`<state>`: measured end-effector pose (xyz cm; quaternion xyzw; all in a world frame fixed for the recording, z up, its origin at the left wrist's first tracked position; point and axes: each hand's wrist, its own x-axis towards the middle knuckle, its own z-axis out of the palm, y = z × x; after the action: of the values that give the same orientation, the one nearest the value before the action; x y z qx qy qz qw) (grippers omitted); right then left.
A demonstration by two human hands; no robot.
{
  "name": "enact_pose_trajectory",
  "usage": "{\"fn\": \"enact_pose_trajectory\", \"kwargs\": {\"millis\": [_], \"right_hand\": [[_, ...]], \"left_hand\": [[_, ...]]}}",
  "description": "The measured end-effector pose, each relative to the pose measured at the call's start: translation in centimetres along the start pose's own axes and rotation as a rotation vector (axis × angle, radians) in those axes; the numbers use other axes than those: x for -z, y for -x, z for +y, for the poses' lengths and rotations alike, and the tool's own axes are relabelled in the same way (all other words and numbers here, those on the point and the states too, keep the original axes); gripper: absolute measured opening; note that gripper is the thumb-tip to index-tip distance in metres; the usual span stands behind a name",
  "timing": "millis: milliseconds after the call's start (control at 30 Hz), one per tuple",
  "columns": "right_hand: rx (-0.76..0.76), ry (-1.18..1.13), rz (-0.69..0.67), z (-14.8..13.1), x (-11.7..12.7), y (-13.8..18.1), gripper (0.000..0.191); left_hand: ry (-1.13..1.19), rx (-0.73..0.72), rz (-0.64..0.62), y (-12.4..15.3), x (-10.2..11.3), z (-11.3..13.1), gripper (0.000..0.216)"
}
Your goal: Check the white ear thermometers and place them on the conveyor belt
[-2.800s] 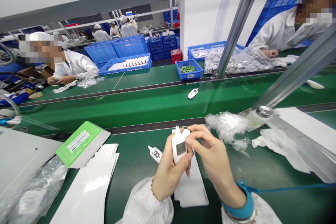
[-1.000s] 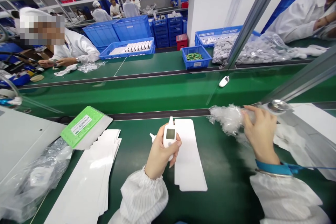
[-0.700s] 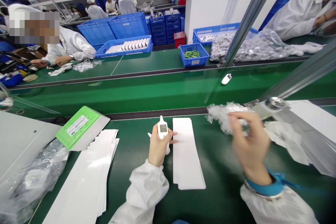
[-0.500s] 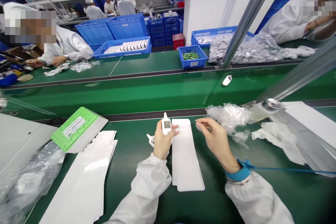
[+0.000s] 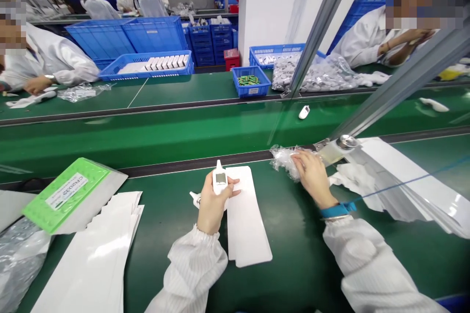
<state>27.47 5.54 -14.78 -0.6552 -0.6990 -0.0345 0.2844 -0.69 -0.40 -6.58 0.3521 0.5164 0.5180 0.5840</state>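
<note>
The left hand (image 5: 212, 205) was closed around a white thermometer (image 5: 220, 178), its screen up and its tip pointing away from the hand. Two fingers of that hand extended over a stack of white sheets (image 5: 249, 227) just to its right. A second thermometer (image 5: 195, 199) lay on the surface (image 5: 293, 244) at the hand's left, partly hidden behind it. The right hand's (image 5: 313, 176) fingertips were at a heap of clear plastic (image 5: 284, 159); whether they gripped a piece could not be determined. Crumpled paper (image 5: 354, 181) lay just right of that hand. Step in hand, as judged: picking at the plastic while the thermometer was held steady. Separating a single piece would call for a light pinch.
</note>
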Motion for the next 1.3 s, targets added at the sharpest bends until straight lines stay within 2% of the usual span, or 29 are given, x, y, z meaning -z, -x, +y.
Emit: {"fn": "enact_pose_trajectory", "kwargs": {"millis": [200, 300, 367, 433, 500, 633, 733, 800, 1300], "right_hand": [[0.043, 0.050, -0.002, -0.5, 1.4, 0.7, 0.034], [0.071, 0.031, 0.083, -1.3, 3.3, 0.2, 0.033], [0.062, -0.113, 0.174, -2.6, 4.3, 0.0, 0.028], [0.036, -0.310, 0.198, -4.7, 4.5, -0.1, 0.023], [0.031, -0.452, 0.114, -7.1, 3.5, 0.2, 0.020], [0.019, -0.569, -0.063, -10.9, -1.2, 0.9, 0.022], [-0.046, -0.611, -0.092, -11.7, -4.3, 0.9, 0.023], [-0.088, -0.625, -0.091, -11.7, -5.3, 0.9, 0.022], [-0.212, -0.732, -0.074, -11.6, -6.4, 0.8, 0.022]], "left_hand": [[0.024, -0.038, -0.018, 0.8, 0.6, 0.2, 0.032], [0.028, -0.041, 0.016, 0.9, 1.6, -0.2, 0.033], [0.031, -0.047, 0.048, 0.5, 2.0, -0.6, 0.032], [0.034, -0.059, 0.075, -0.5, 1.9, -1.3, 0.030], [0.031, -0.078, 0.100, -1.8, 1.3, -2.2, 0.030], [-0.003, -0.117, 0.165, -4.5, 0.0, -4.3, 0.033], [-0.029, -0.125, 0.193, -5.3, -0.3, -5.4, 0.030], [-0.040, -0.129, 0.199, -5.3, -0.2, -5.7, 0.029], [-0.089, -0.146, 0.197, -5.0, -0.4, -5.7, 0.027]]}}
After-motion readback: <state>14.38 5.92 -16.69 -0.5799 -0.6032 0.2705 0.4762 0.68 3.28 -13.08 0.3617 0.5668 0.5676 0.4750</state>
